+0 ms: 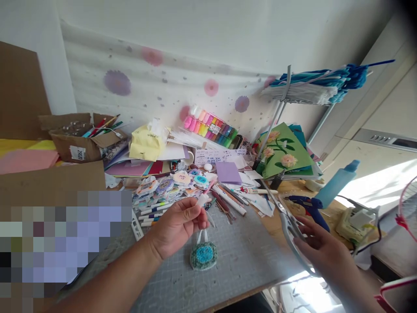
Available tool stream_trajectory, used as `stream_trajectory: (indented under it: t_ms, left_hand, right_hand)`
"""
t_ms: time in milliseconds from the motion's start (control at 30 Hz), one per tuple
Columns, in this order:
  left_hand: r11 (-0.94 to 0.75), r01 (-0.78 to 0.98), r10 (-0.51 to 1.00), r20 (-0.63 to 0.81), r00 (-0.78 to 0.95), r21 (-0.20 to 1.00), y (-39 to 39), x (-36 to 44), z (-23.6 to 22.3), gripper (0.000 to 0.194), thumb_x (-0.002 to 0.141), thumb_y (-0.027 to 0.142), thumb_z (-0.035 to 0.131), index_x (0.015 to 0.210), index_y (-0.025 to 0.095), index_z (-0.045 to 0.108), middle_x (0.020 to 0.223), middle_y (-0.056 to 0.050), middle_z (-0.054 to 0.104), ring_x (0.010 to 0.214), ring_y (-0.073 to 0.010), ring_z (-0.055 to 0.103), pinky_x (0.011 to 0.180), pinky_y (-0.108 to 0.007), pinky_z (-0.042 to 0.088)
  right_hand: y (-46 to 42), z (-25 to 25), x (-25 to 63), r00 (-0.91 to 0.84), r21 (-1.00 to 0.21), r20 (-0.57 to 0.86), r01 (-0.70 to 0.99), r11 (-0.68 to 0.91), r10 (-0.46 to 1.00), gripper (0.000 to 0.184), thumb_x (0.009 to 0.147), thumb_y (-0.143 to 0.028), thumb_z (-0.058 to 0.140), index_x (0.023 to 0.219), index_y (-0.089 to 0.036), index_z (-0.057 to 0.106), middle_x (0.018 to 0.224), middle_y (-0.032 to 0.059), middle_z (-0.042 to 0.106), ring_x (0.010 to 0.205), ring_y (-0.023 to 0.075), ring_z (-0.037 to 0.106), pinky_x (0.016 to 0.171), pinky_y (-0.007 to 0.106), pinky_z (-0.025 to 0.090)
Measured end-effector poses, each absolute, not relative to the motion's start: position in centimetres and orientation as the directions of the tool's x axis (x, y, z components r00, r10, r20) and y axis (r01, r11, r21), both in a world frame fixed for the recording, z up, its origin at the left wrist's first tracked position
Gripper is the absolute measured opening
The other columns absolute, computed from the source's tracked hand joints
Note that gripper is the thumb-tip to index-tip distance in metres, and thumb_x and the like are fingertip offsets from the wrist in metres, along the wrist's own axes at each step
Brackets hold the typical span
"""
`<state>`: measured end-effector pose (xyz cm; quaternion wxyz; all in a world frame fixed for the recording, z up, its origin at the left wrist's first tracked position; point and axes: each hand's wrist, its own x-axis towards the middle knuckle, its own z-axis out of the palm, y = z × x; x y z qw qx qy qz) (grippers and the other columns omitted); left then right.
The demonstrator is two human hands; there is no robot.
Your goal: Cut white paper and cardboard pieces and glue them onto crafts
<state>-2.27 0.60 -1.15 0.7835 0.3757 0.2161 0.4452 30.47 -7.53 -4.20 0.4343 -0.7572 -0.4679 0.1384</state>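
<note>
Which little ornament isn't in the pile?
The green-edged ornament with a blue middle, just below the left hand. It's by itself; the other ornaments lie heaped farther back.

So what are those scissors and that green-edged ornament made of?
Scissors: the grey sheen suggests metal blades; the smooth, pale grey handles look like plastic. Ornament: its bumpy, speckled face could be beads or clay; its flat, matte white loop looks like ribbon.

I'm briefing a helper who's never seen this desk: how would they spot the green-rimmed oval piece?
Find the grey gridded mat. Over it is the left hand, and just below that hand, the oval piece on a white strip. The badges lie heaped behind; this one is apart, speckled green around bright blue.
</note>
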Motion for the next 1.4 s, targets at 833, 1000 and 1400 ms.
stream_trajectory:
  t_ms: [833, 1000, 1400]
  left_hand:
    - [0.333, -0.343, 0.799, -0.069, 0.597, 0.878, 0.2, -1.7, -2.2, 0.029, 0.063, 0.034, 0.083, 0.059, 0.016, 0.062, 0.060, 0.000, 0.064, 0.055, -0.0095, 0.055, 0.057, -0.021, 0.040]
    - [0.285, -0.273, 0.810, -0.078, 0.582, 0.919, 0.4, -1.7, -2.0, 0.025, 0.064, 0.033, 0.082, 0.061, 0.015, 0.065, 0.058, -0.001, 0.065, 0.057, -0.0117, 0.055, 0.059, -0.024, 0.041]
    - [0.138, -0.046, 0.874, -0.099, 0.476, 0.989, 0.7, -2.1, -1.3, 0.019, 0.074, 0.032, 0.073, 0.063, 0.018, 0.066, 0.063, 0.000, 0.064, 0.063, -0.0132, 0.055, 0.066, -0.026, 0.042]
  right_hand:
    - [-3.9, 0.6, 13.5, 0.019, -0.936, 0.105, -0.336, 0.106, 0.994, 0.054, 0.058, -0.021, 0.080, 0.102, -0.023, 0.048, 0.068, -0.0083, 0.061, 0.051, 0.0112, 0.060, 0.050, 0.023, 0.049]
    - [-4.1, 0.2, 15.4, 0.122, -0.973, 0.124, -0.179, 0.145, 0.985, 0.052, 0.063, -0.021, 0.077, 0.105, -0.022, 0.046, 0.063, -0.0079, 0.062, 0.050, 0.0088, 0.055, 0.047, 0.019, 0.043]
    - [-6.4, 0.6, 28.4, 0.508, -0.966, 0.178, 0.251, 0.053, 0.843, 0.052, 0.062, -0.032, 0.079, 0.106, -0.021, 0.053, 0.061, -0.0057, 0.058, 0.049, 0.0119, 0.054, 0.047, 0.023, 0.047]
